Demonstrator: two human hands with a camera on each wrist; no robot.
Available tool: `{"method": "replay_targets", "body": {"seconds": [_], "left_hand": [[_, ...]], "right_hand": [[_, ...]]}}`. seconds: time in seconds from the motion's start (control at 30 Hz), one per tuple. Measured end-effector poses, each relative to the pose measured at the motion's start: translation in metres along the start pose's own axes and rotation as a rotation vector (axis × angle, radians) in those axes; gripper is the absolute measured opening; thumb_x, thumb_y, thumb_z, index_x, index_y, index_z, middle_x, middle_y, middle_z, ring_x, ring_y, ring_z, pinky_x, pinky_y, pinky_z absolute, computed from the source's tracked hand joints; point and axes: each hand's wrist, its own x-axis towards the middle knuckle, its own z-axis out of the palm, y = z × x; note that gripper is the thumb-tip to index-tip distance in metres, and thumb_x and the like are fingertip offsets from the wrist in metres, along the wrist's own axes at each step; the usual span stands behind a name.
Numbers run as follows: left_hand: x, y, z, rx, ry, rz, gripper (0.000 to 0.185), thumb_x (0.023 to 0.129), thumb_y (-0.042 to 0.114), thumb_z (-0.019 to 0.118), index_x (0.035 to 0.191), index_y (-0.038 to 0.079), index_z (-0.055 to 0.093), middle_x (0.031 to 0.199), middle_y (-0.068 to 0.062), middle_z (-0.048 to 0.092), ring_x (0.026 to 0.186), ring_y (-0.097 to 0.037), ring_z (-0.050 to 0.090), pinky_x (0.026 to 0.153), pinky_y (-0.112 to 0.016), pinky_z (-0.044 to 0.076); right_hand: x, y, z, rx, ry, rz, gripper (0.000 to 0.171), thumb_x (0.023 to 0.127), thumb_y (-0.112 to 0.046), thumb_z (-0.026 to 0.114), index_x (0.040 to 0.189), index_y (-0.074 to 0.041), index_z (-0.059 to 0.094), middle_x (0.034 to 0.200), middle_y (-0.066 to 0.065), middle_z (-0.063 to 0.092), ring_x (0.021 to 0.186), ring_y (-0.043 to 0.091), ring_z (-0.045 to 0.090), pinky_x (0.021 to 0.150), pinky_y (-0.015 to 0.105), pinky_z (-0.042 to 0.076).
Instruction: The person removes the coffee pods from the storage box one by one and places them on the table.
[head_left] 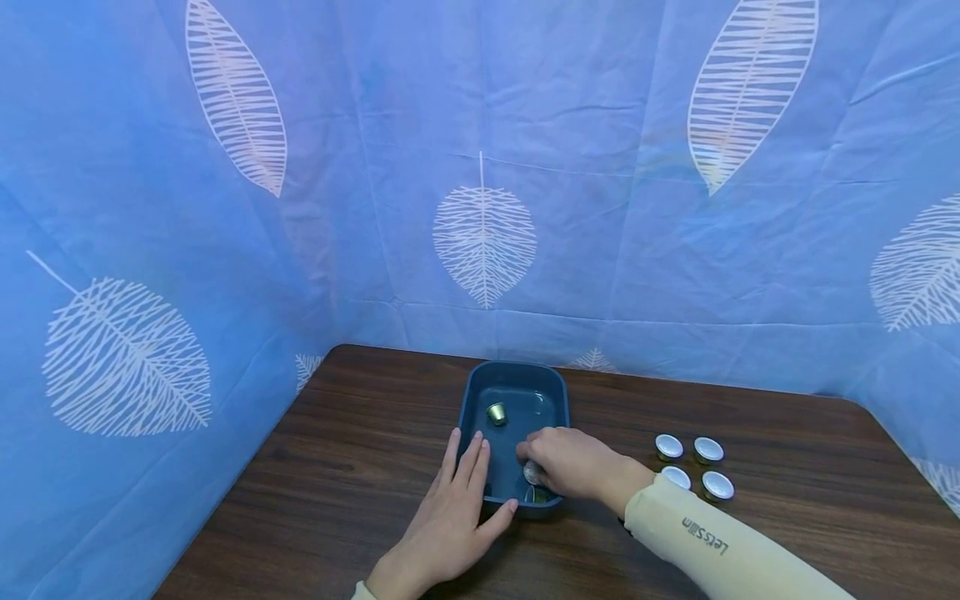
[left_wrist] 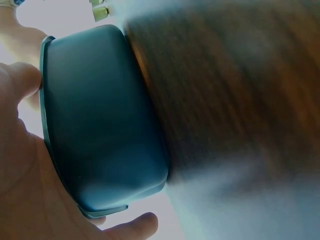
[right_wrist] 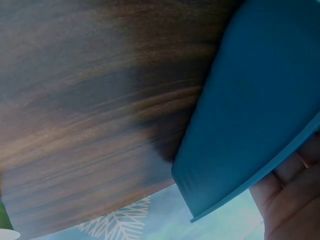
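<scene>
A dark blue-green rectangular bin [head_left: 513,377] stands on the table. My left hand [head_left: 447,521] lies along its near left corner with fingers straight, thumb touching the near rim; the left wrist view shows the palm against the rim. Inside the bin, my right hand [head_left: 573,461] has its fingers curled and pinches a coffee capsule with a silvery lid [head_left: 532,472]. Close below that capsule, something greenish-gold [head_left: 539,496] shows at the bin's near end, partly hidden. A gold coffee capsule [head_left: 497,413] lies on its side farther back in the bin.
Right of the bin, several gold coffee capsules with white lids [head_left: 708,450] stand grouped on the dark wooden table [head_left: 360,425], one partly covered by the right sleeve. A blue cloth with white leaf prints [head_left: 585,242] hangs behind the table and along its sides.
</scene>
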Motion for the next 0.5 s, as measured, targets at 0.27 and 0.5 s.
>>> {"method": "replay_targets", "body": {"seconds": [0.27, 0.5], "left_hand": [[0.0001, 0.0009, -0.0002, 0.014, 0.004, -0.007, 0.088, 0.108, 0.067, 0.045, 0.173, 0.011, 0.022, 0.183, -0.009, 0.012, 0.17, -0.035, -0.006, 0.127, -0.067, 0.031], [0.0005, 0.0012, 0.0, 0.01, 0.002, -0.013, 0.088, 0.108, 0.066, 0.046, 0.173, 0.011, 0.022, 0.183, -0.009, 0.013, 0.17, -0.035, -0.005, 0.127, -0.068, 0.031]], "right_hand": [[-0.0024, 0.0, 0.0, -0.022, 0.019, -0.022, 0.009, 0.101, -0.009, 0.075, 0.108, -0.012, 0.08, 0.096, 0.0, 0.076, 0.085, 0.007, 0.072, 0.077, 0.029, 0.065], [-0.0063, 0.001, -0.0023, -0.066, 0.099, -0.057, 0.008, 0.1, -0.013, 0.078, 0.108, -0.014, 0.08, 0.095, -0.003, 0.07, 0.08, 0.003, 0.067, 0.076, 0.026, 0.064]]}}
